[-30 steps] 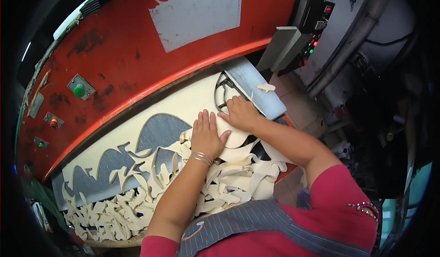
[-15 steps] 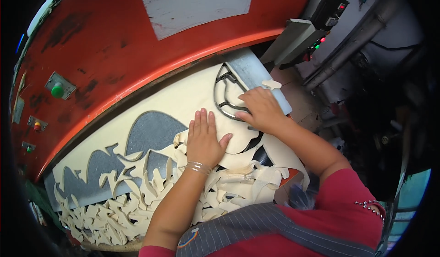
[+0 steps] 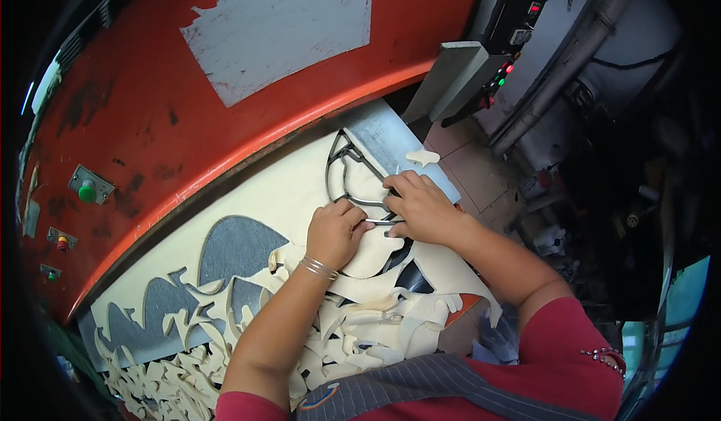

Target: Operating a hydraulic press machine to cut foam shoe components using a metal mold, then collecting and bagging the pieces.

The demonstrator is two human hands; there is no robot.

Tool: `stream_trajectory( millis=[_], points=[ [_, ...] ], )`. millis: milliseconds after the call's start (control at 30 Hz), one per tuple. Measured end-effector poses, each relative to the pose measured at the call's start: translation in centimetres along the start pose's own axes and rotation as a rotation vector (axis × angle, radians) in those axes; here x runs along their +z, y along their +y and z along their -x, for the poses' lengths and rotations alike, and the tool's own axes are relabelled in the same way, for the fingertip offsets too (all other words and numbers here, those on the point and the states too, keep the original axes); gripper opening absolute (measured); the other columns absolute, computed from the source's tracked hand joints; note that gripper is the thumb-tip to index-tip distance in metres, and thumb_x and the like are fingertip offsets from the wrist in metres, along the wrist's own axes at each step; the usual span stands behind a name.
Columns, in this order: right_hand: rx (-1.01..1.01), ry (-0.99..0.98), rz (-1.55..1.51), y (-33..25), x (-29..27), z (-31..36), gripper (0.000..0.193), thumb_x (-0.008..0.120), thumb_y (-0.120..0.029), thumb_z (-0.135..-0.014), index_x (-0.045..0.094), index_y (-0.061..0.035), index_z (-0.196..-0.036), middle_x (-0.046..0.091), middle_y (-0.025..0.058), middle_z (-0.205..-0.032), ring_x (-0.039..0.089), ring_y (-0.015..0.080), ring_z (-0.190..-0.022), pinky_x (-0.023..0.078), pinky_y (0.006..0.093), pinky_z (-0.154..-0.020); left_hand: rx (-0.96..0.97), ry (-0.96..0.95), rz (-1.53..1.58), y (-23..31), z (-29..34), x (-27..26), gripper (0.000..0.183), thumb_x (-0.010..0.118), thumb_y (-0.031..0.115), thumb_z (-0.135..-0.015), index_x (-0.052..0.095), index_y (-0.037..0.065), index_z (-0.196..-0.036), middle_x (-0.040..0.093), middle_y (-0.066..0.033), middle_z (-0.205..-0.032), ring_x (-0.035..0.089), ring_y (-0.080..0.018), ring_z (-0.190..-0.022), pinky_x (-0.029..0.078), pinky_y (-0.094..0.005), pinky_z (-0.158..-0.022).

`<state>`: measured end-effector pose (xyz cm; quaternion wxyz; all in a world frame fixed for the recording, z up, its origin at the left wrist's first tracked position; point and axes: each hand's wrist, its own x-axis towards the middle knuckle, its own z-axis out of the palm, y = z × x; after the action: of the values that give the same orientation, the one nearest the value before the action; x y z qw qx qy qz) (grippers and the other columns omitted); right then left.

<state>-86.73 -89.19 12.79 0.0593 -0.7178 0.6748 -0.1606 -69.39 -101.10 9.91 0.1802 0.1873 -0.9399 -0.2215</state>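
Observation:
A black metal cutting die (image 3: 364, 202), curved along one side with inner crossbars, lies on a cream sheet (image 3: 293, 184). My left hand (image 3: 333, 233) is closed, its curled fingers gripping the die's near edge from the left. On the right, my right hand (image 3: 424, 209) pinches the die's near right corner; some fingertips are hidden behind the frame. A rounded cream cut piece (image 3: 368, 256) lies just below both hands.
Curved cream offcuts (image 3: 375, 334) heap along the near side. Grey bed (image 3: 236, 248) shows through cut-out holes. A red machine beam (image 3: 248, 132) spans the far side, with a green button (image 3: 87, 193) at left. A control box (image 3: 492, 75) with lights stands far right.
My left hand has gone from lying flat on the sheet to curling round the die's near edge. My right hand has shifted to the die's near corner. The whole view has tilted somewhat.

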Motion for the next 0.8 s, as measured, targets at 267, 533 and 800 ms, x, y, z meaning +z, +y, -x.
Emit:
stream_trajectory(
  millis=[267, 533, 800],
  points=[
    [0.036, -0.312, -0.159, 0.9, -1.6, -2.6, 0.048, 0.078, -0.028, -0.066, 0.057, -0.0030, -0.102, 0.052, 0.0124, -0.107, 0.052, 0.0321, -0.099, 0.045, 0.0403, -0.081, -0.057, 0.012, -0.008, 1.1, -0.6, -1.1, 0.015, 0.070, 0.024, -0.075, 0.064, 0.011, -0.077, 0.058, -0.0034, -0.078, 0.057, -0.0251, -0.064, 0.045, -0.0359, -0.060],
    [-0.068, -0.303, -0.359, 0.9, -3.6, -1.8, 0.048, 0.075, -0.039, -0.067, 0.061, -0.0017, -0.094, 0.055, 0.0140, -0.094, 0.058, 0.0320, -0.088, 0.047, 0.0397, -0.077, -0.110, 0.143, 0.245, 3.1, 1.3, -1.8, 0.015, 0.067, 0.020, -0.078, 0.063, 0.009, -0.086, 0.058, -0.0095, -0.082, 0.059, -0.0294, -0.074, 0.048, -0.0395, -0.064],
    [-0.022, -0.203, -0.720, 4.9, -8.0, -3.1, 0.040, 0.076, -0.026, -0.073, 0.060, -0.0022, -0.101, 0.054, 0.0056, -0.098, 0.052, 0.0138, -0.086, 0.043, 0.0290, -0.074, -0.061, 0.320, 0.459, 6.5, -2.3, -6.2, 0.045, 0.073, 0.016, -0.076, 0.051, 0.003, -0.113, 0.049, -0.0170, -0.116, 0.058, -0.0269, -0.080, 0.050, -0.0340, -0.069]
  ],
)
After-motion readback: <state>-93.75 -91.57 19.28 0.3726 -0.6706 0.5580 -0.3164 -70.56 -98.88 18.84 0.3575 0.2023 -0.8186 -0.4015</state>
